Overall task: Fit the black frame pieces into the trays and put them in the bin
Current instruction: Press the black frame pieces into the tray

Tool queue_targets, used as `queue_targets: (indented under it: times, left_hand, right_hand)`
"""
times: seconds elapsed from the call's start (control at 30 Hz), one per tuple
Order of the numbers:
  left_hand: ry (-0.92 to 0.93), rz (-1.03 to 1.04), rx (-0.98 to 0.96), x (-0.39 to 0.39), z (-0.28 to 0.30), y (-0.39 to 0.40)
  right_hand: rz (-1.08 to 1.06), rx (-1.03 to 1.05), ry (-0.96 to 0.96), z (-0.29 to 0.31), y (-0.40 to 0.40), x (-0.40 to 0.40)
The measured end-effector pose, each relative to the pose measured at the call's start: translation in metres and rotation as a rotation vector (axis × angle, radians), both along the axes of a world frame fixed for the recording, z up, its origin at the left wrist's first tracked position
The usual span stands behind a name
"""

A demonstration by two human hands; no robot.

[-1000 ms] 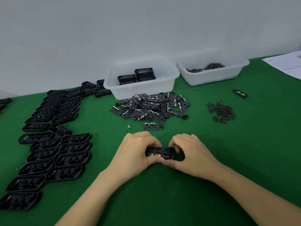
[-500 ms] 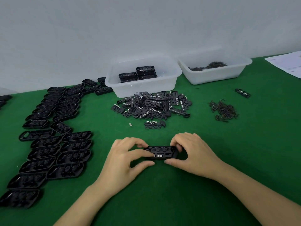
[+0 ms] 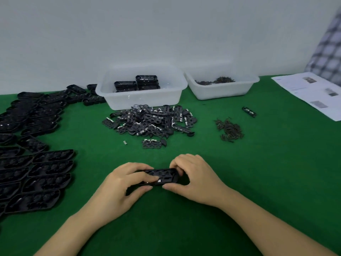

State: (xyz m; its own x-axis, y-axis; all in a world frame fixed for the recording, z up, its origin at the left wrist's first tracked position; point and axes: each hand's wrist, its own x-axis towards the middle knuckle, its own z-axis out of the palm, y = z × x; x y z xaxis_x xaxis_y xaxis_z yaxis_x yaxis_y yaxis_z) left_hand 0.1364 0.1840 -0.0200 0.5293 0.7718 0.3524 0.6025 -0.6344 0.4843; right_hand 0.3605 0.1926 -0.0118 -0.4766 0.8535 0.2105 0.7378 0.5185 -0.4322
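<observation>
Both hands, left hand and right hand, grip one black oblong plastic tray above the green worktop, a few filled trays in the translucent plastic bin, many empty trays and a heap of black frame pieces apparently still waiting.

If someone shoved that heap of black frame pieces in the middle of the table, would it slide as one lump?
Probably not. The heap of frame pieces is loose flat parts lying crisscross, so it would likely spread and shed strays like the single piece already lying apart. The green cloth looks felt-like, so pieces would probably drag rather than glide.
</observation>
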Motion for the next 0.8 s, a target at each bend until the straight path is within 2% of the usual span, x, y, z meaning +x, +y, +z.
queue_targets:
  times: [0.07,0.13,0.2,0.23,0.37,0.43,0.6,0.8]
  left_hand:
    - [-0.002,-0.01,0.028,-0.001,-0.001,0.0]
    - [-0.009,-0.017,0.048,-0.002,-0.002,0.0]
    - [-0.033,-0.021,0.059,-0.002,-0.002,0.0]
    - [-0.047,-0.019,0.059,-0.002,-0.003,0.0]
    - [-0.065,-0.016,0.073,-0.001,-0.002,0.001]
    - [-0.067,-0.012,0.07,-0.001,-0.001,0.0]
    - [-0.063,-0.006,0.065,0.001,-0.001,0.0]
    - [-0.06,0.005,0.083,0.001,0.002,-0.002]
  right_hand:
    - [0.01,-0.022,0.026,0.001,0.0,0.002]
    - [-0.016,-0.089,0.156,0.004,0.001,0.005]
    - [-0.134,-0.093,0.274,0.01,0.008,0.015]
    - [-0.216,-0.058,0.268,0.014,0.014,0.023]
    - [-0.484,0.038,-0.014,0.037,0.037,0.075]
    - [-0.57,0.052,-0.095,0.041,0.043,0.099]
    - [-0.609,-0.029,-0.136,0.033,0.048,0.118]
    - [-0.642,-0.017,-0.245,0.03,0.048,0.111]
